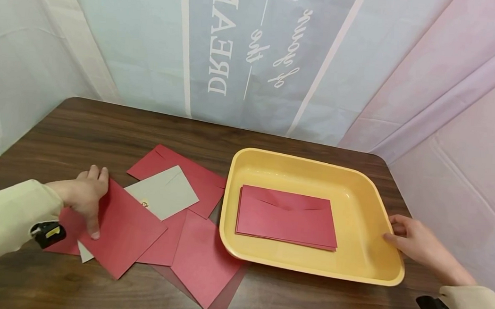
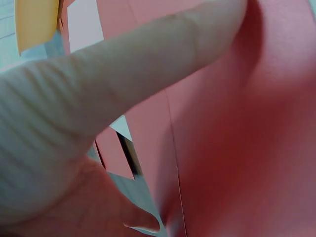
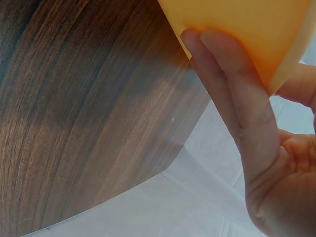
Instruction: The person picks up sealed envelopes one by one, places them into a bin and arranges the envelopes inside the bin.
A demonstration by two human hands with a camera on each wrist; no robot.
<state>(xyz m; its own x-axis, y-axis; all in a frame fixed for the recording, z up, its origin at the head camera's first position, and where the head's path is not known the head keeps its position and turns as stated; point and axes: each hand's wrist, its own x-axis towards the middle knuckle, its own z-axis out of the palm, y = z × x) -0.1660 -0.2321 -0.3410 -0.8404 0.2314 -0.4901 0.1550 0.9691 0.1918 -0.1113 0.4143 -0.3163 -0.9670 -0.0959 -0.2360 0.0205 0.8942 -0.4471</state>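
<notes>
My left hand [image 1: 84,195] holds a red envelope [image 1: 125,234] at its left end, the thumb lying across its face and the other fingers at its upper edge. Under and beside it lie more red envelopes [image 1: 209,256] and a pale grey envelope [image 1: 164,192] with a small gold mark, overlapping in a loose spread. On the right, my right hand [image 1: 412,242] grips the right rim of a yellow plastic tray [image 1: 366,228], thumb at the rim and fingers against the outer wall. Inside the tray rests a neat stack of red envelopes [image 1: 286,218].
Everything lies on a dark wood-grain table [image 1: 117,123]. The tray's left side overlaps the edges of the spread envelopes. A printed fabric curtain [image 1: 253,55] hangs behind the table's far edge, with pale cloth on both sides.
</notes>
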